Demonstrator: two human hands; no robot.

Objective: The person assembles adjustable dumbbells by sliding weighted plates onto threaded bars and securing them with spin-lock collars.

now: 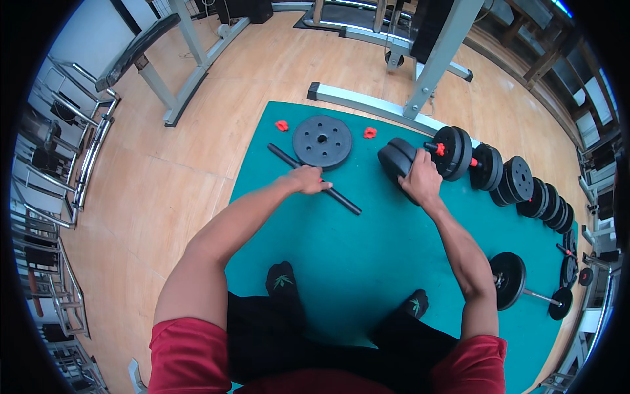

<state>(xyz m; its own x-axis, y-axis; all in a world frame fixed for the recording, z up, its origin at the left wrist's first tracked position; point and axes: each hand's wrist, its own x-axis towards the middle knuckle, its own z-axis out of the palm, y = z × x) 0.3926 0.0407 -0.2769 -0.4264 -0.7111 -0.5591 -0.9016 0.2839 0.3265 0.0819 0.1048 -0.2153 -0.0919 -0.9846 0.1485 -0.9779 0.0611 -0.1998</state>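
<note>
My left hand (pixel 306 179) is closed around the middle of a black dumbbell bar (pixel 344 201), which slants low over the green mat or rests on it; I cannot tell which. Just beyond that hand, a round black weight plate (pixel 321 142) lies flat, its centre hole and ring of smaller holes showing. One red star-shaped collar nut (pixel 281 125) sits to the plate's left and another red nut (pixel 370 132) to its right. Over on the right, my right hand (pixel 423 177) grips the edge of black weight plates (pixel 394 161), tilted on edge; its palm side is hidden.
Assembled dumbbells (pixel 453 153) with red collars run in a row along the mat's (pixel 328 262) right side. A short barbell (pixel 508 281) lies nearer me. A grey machine frame (pixel 374 105) borders the far edge. A padded bench (pixel 141 49) stands far left.
</note>
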